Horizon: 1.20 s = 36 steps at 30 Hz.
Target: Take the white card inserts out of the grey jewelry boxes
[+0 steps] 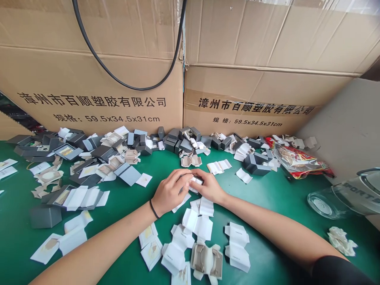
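My left hand (170, 192) and my right hand (209, 186) meet over the green table (267, 194), both closed around a small grey box (196, 181) with a white insert showing between the fingers. A black band sits on my left wrist. Just below the hands lie several white folded card inserts (197, 223) and a beige padded insert (207, 261). The box is mostly hidden by my fingers.
Many grey boxes (178, 142) and white and beige inserts are heaped along two large cardboard cartons (118, 79) at the back. A red snack bag (299, 160) and a lying clear bottle (344, 196) are at the right. A crumpled tissue (341, 240) lies nearby.
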Motion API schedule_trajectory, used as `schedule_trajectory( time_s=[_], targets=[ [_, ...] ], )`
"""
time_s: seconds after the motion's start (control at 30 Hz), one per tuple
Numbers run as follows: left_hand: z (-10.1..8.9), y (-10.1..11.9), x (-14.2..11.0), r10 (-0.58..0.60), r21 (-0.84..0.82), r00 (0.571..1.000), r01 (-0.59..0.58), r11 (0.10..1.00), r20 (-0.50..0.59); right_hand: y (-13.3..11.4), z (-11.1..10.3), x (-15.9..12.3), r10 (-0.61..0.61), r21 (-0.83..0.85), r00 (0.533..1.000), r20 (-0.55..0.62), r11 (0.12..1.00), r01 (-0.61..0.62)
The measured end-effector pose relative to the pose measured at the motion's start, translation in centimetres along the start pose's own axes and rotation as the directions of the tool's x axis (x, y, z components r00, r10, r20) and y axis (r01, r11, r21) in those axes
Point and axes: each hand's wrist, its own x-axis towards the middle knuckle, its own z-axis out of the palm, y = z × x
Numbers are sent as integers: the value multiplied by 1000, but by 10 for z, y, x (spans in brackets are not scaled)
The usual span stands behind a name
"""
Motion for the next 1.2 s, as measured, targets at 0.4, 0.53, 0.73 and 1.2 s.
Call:
schedule_trajectory(
  time_s=[0.4,0.53,0.73,1.2],
  targets=[
    [1,-3,0,-141,-122,990,140,983,-7,0,3,-5,-64,-174,998,-7,983,62],
    [0,-2,-1,-81,-112,997,81,990,0,-2,3,-6,-138,-206,990,20,969,139],
    [-1,0,-1,-62,-87,998,61,994,-5,-1,2,-7,-125,-176,992,19,976,127],
    [-3,0,1,-278,-111,952,292,950,125,2,3,-4,17,-35,968,-250,999,-26]
  ],
)
